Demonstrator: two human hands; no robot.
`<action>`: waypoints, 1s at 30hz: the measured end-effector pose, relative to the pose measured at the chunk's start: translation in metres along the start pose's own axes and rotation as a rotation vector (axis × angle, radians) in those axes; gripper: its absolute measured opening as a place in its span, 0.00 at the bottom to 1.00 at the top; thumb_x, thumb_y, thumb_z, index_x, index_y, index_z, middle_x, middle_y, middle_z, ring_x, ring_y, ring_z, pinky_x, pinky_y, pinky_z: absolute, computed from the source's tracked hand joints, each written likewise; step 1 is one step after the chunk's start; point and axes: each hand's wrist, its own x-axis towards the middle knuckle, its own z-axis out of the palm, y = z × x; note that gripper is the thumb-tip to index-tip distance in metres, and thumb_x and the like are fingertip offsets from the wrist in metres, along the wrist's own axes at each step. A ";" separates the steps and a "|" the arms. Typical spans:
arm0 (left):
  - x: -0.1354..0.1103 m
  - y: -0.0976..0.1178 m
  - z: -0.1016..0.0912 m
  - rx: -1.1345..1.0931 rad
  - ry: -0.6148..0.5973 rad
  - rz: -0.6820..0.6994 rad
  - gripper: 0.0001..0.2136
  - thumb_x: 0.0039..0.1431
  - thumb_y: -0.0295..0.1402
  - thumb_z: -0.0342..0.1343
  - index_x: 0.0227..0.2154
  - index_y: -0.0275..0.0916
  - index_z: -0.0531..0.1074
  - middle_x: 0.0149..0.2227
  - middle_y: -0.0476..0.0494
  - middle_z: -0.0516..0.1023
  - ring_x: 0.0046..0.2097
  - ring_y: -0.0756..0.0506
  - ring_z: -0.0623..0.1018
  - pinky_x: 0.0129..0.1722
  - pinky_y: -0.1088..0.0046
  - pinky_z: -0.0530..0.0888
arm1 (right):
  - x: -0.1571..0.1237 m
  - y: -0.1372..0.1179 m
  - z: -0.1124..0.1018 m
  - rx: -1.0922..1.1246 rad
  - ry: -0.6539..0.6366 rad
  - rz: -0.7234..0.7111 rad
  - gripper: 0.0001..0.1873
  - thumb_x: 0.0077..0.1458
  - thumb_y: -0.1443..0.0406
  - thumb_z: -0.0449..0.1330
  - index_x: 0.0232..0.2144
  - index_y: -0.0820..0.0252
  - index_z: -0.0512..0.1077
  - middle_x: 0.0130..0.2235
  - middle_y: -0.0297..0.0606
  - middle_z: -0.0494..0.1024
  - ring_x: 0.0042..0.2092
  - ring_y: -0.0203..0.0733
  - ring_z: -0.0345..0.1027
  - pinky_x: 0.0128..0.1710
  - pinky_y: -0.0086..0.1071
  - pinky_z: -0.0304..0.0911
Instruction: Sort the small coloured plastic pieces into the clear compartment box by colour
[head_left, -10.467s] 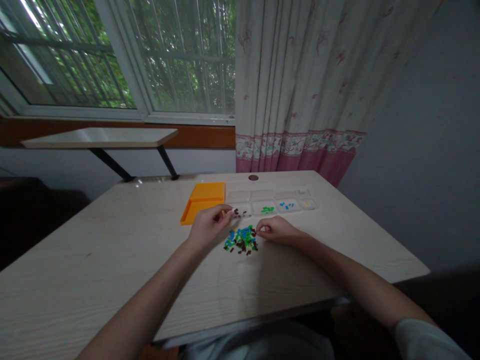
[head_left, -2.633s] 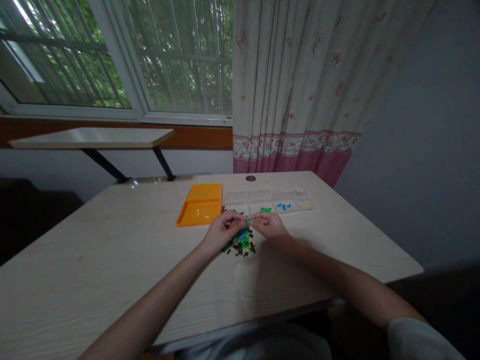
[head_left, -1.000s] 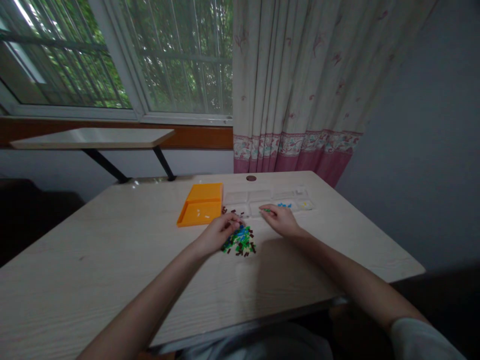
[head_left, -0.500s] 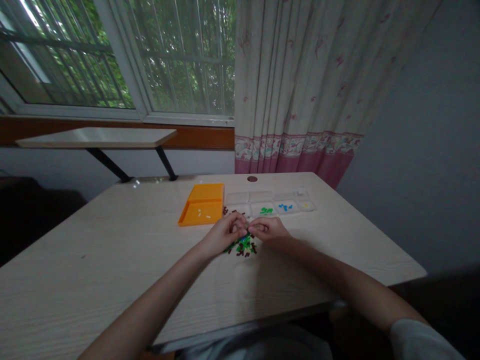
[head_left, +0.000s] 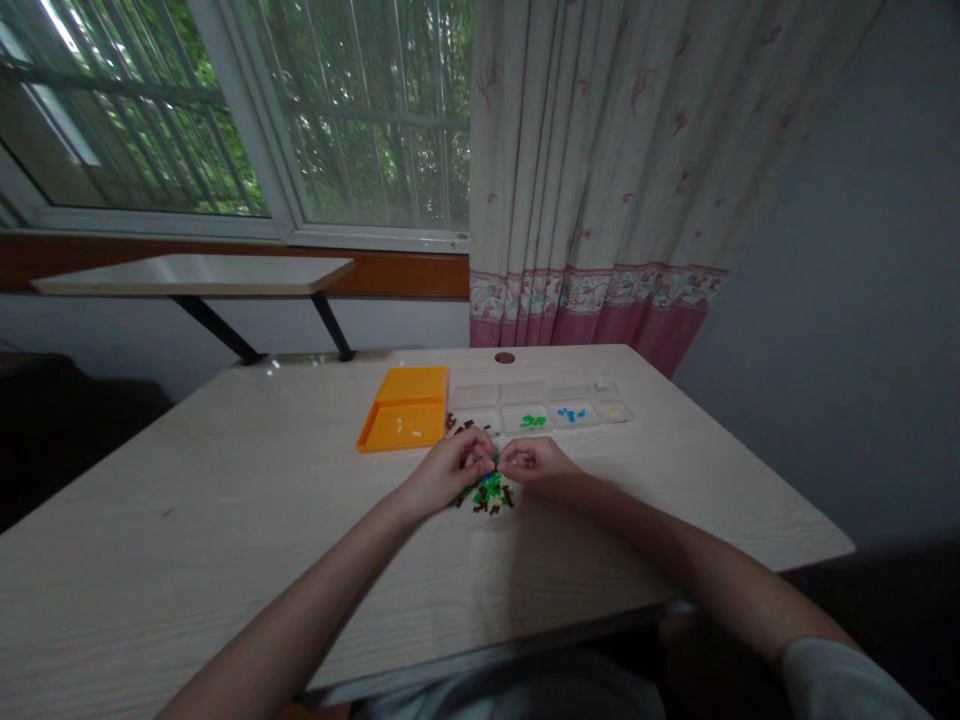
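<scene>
I start with the wooden table (head_left: 225, 520), which carries everything, and I place the rest from the pile of small coloured pieces (head_left: 491, 494) lying on it. Behind the pile, well apart, a flowered curtain (head_left: 600, 180) hangs past the table's far edge. Just behind the pile sits a clear divided tray (head_left: 541, 394). Behind the pile and to its left lies an orange tray (head_left: 405, 415) with a few pale bits in it. My left hand (head_left: 446, 470) covers the pile's left edge and my right hand (head_left: 536, 465) its right edge. Both have their fingers curled in, and the fingertips of the two hands meet over the pile's far side. A green speck (head_left: 494, 461) shows where the tips meet, but it is too small for me to tell which hand grips it, or whether either does. In the tray's near row behind the pile I see brown pieces (head_left: 456, 426), then green pieces (head_left: 533, 421), blue pieces (head_left: 571, 413) and yellow pieces (head_left: 613, 409).
</scene>
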 end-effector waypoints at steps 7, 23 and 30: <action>-0.001 0.004 -0.002 0.218 0.040 0.046 0.10 0.51 0.35 0.53 0.34 0.36 0.69 0.29 0.49 0.67 0.24 0.55 0.62 0.22 0.80 0.58 | 0.003 0.003 -0.001 0.178 0.037 -0.003 0.17 0.46 0.54 0.57 0.26 0.65 0.69 0.15 0.23 0.53 0.18 0.26 0.42 0.18 0.23 0.37; -0.002 0.022 -0.012 0.370 0.480 0.166 0.05 0.54 0.30 0.52 0.33 0.37 0.70 0.33 0.46 0.71 0.28 0.52 0.66 0.28 0.77 0.64 | -0.004 -0.005 -0.001 -0.272 -0.073 0.026 0.12 0.47 0.57 0.57 0.26 0.62 0.71 0.18 0.26 0.62 0.20 0.27 0.50 0.19 0.22 0.44; -0.003 0.030 -0.012 0.374 0.548 0.194 0.06 0.54 0.31 0.52 0.33 0.36 0.70 0.32 0.46 0.70 0.26 0.53 0.65 0.27 0.77 0.64 | -0.007 -0.017 0.002 -0.496 -0.100 -0.018 0.08 0.45 0.59 0.59 0.28 0.57 0.74 0.19 0.26 0.65 0.21 0.27 0.54 0.22 0.22 0.45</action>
